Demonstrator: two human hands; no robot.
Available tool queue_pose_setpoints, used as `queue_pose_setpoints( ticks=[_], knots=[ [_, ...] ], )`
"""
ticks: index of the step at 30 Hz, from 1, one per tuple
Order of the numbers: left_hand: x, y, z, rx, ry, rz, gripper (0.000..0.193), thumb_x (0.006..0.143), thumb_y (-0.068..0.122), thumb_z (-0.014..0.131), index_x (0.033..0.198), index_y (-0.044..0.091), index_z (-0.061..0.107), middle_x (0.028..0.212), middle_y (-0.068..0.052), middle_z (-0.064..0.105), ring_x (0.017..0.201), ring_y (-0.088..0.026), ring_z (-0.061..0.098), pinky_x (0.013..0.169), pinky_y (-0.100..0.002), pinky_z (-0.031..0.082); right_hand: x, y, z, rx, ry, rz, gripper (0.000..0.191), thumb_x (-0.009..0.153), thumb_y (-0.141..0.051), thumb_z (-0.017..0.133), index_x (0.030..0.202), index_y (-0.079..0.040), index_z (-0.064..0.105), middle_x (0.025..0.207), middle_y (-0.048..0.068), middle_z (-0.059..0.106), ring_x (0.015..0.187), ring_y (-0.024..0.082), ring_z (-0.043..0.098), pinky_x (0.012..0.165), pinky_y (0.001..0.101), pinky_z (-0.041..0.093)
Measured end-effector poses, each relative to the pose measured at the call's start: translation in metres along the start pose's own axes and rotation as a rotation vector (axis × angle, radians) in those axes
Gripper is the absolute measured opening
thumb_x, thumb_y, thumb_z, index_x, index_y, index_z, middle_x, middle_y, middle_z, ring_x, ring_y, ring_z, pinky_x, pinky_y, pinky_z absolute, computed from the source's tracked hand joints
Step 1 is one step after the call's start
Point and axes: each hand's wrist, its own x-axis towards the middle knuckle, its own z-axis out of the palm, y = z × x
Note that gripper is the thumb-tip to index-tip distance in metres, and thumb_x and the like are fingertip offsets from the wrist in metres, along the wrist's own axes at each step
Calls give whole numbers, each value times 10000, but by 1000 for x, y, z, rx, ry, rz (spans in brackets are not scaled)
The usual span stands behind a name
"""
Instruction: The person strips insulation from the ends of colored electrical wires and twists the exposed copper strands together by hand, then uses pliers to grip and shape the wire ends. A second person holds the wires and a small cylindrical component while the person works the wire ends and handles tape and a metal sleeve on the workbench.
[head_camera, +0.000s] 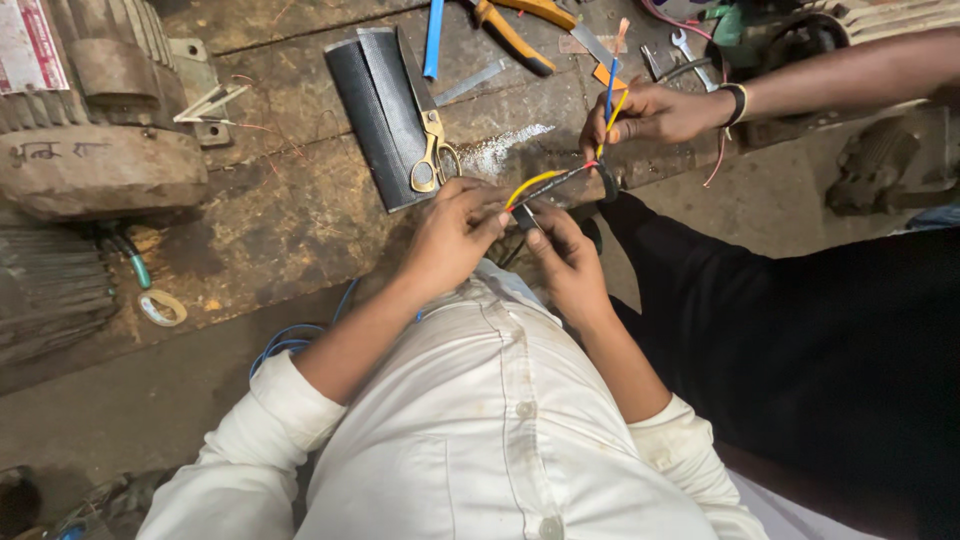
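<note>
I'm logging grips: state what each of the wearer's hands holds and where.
Both hold the wire bundle: left hand pinches its near yellow end, right hand grips beside it, near the dark wrapped part.

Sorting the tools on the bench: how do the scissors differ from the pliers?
The scissors have gold handles and lie on a black ribbed sheet; the pliers have orange handles and lie on the bare bench. The scissors lie nearer the person's hands. Both lie untouched.
</note>
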Motion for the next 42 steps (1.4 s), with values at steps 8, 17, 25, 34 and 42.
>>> queue_pose_setpoints(
  ticks=[8,17,25,34,42],
  knots=[
    [0,2,-4,49,6,10,226,902,129,750,1119,71,763,1130,-106,669,982,-219,712,816,-312,603,-1,-6,1,-2,0,26,179,1023,-150,644,1099,8,679,1449,138,586,1326,215,545,1112,342,398],
    [6,-4,-4,-6,21,12,161,890,46,714,1032,65,787,1095,-93,672,1003,-204,706,835,-301,606,-12,-47,-9,291,-113,195,335,958,-93,629,1276,11,619,1506,-12,462,1240,177,546,959,329,489],
    [11,7,-5,118,71,81,244,875,245,779,916,9,734,955,-141,682,882,-299,708,799,-381,561,15,-17,2,259,71,23,416,985,5,686,1334,-5,460,1226,96,499,1109,178,530,911,297,475],
    [21,-20,-3,221,0,51,365,953,355,689,993,-7,718,989,-184,675,926,-364,670,822,-436,520,17,20,-3,-138,156,126,358,1006,-123,645,1316,-46,481,1100,156,631,923,165,620,809,294,508],
    [16,-17,-5,254,-64,179,227,952,192,715,1035,-18,690,1071,-189,636,1010,-376,654,892,-439,519,17,-8,-1,-443,12,-182,211,1018,-134,672,1165,15,644,1256,127,524,1079,219,579,933,314,479]
  ],
)
